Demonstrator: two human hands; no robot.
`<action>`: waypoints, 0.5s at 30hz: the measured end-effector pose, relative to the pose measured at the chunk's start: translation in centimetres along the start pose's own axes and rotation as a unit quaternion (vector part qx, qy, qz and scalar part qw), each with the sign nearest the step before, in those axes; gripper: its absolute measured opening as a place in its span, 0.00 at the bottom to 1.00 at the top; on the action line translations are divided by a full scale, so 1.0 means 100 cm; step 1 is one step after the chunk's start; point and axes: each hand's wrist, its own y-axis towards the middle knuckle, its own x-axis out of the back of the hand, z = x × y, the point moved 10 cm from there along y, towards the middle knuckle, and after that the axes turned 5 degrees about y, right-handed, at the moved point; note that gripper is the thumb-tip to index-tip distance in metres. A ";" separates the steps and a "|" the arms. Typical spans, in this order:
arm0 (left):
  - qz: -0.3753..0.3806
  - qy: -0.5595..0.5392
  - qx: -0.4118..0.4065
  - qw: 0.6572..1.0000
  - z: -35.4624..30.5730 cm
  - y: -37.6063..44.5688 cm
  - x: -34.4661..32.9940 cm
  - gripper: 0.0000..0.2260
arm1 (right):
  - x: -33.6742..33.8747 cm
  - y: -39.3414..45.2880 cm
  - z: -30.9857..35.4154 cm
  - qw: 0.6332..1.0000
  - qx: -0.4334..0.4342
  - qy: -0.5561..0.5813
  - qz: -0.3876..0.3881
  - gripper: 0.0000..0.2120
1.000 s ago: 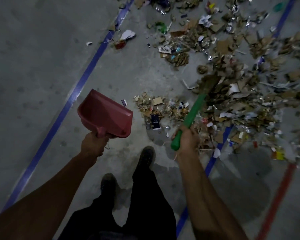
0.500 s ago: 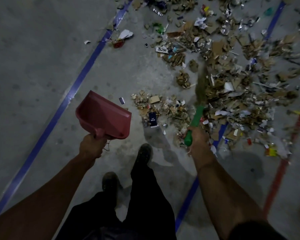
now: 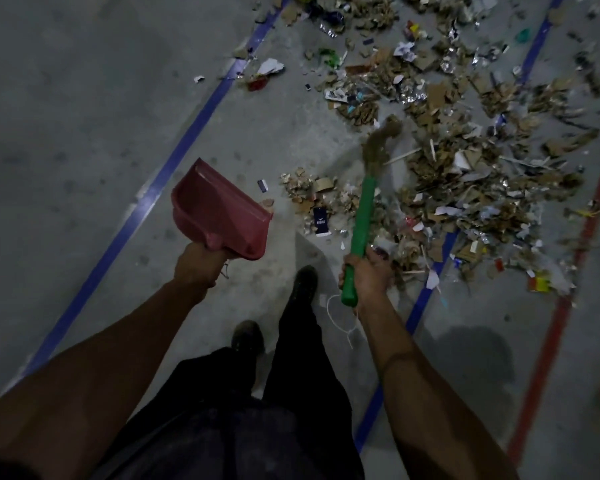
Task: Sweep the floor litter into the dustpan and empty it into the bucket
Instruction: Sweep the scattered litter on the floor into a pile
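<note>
Dustpan (image 3: 219, 216) in left hand (image 3: 196, 268), broom (image 3: 362, 216) in right hand (image 3: 369, 278).

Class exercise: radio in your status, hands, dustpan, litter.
Left hand grips red dustpan, held off floor. Right hand grips green broom, bristles at litter. Path unobstructed.

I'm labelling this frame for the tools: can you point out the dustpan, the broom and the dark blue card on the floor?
dustpan (image 3: 219, 209): head view, inside of pan.
broom (image 3: 363, 209): head view, green handle.
dark blue card (image 3: 320, 221): head view, card's face.
</note>
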 end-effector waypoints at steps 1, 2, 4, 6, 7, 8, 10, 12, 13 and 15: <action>0.001 0.009 0.001 1.000 0.009 -0.004 0.008 0.23 | -0.005 -0.016 -0.012 1.000 0.002 -0.010 0.012 0.19; 0.004 0.020 0.003 1.000 0.018 -0.009 0.015 0.22 | -0.009 -0.032 -0.024 0.999 0.002 -0.021 0.025 0.23; 0.010 0.033 0.008 0.999 0.036 -0.016 0.028 0.20 | -0.019 -0.061 -0.047 0.998 0.003 -0.043 0.055 0.27; 0.009 0.039 0.013 0.999 0.055 -0.022 0.042 0.20 | -0.031 -0.084 -0.071 0.993 0.003 -0.079 0.085 0.28; 0.009 0.042 0.016 0.999 0.061 -0.023 0.045 0.21 | -0.035 -0.090 -0.081 0.990 0.002 -0.100 0.096 0.29; 0.010 0.044 0.021 0.999 0.069 -0.025 0.050 0.21 | -0.041 -0.098 -0.093 0.987 -0.001 -0.122 0.108 0.30; 0.012 0.038 0.030 0.999 0.084 -0.027 0.059 0.19 | -0.053 -0.108 -0.116 0.976 -0.012 -0.169 0.137 0.31; 0.013 0.026 0.039 0.999 0.100 -0.026 0.066 0.19 | -0.064 -0.114 -0.141 0.963 -0.036 -0.210 0.164 0.33; 0.015 0.020 0.042 0.999 0.106 -0.025 0.068 0.18 | -0.069 -0.115 -0.153 0.956 -0.050 -0.228 0.175 0.34; 0.017 0.010 0.046 0.999 0.116 -0.023 0.071 0.16 | -0.074 -0.115 -0.170 0.948 -0.072 -0.250 0.184 0.36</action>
